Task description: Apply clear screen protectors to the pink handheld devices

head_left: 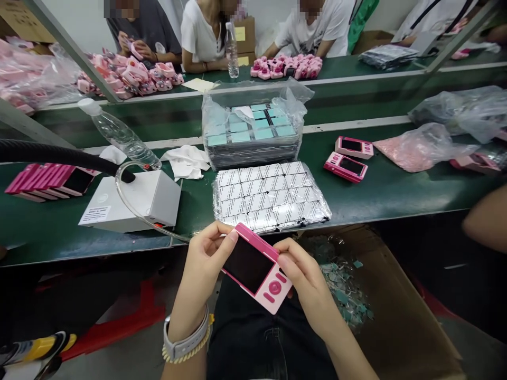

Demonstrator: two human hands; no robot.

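Though near the held device [250, 263], white cards [273, 193] beside bagged panels [242, 137].

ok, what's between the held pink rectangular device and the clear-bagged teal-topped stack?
In the head view, a flat plastic-wrapped batch of white printed squares lies between device and stack.

No text, even on the label [97, 214], reads clearly.

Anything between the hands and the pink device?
Nothing visible: the left hand holds the pink device at its screen end, the right hand at its button end. The white printed sheets lie beyond, not between.
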